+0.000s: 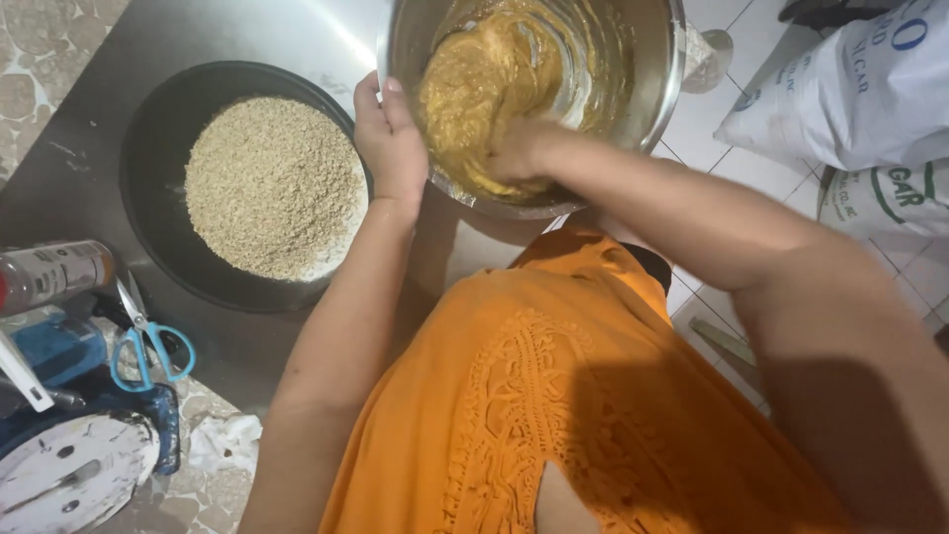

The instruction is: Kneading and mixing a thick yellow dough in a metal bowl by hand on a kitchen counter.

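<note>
here, at the upper right, two white sacks (850,89) lie on the tiled floor (712,129), one stacked partly over the other; the upper carries blue lettering, the lower (880,198) green lettering and a green round mark. at the far left a metal spray can (49,275) with a pale label and a red band lies on its side, its long axis running left to right. below it sit blue-handled scissors (148,346), blades pointing up and away from the person, and a round white scale dial (69,475).

the steel mixing bowl (534,99) stands at the near edge of the grey metal counter (247,40), tilted so its mouth faces the camera. yellow-brown dough (484,89) clings to its inner wall and bottom. the left hand (390,138) is clamped on the bowl's left rim, fingers pointing up over the edge. the right hand (519,153) is sunk into the dough, fingers curled in it and mostly hidden.

just left of the bowl, a black round pan (158,129) holds a flat heap of pale crumbs (272,188). an orange lace top (573,396) fills the foreground.
</note>
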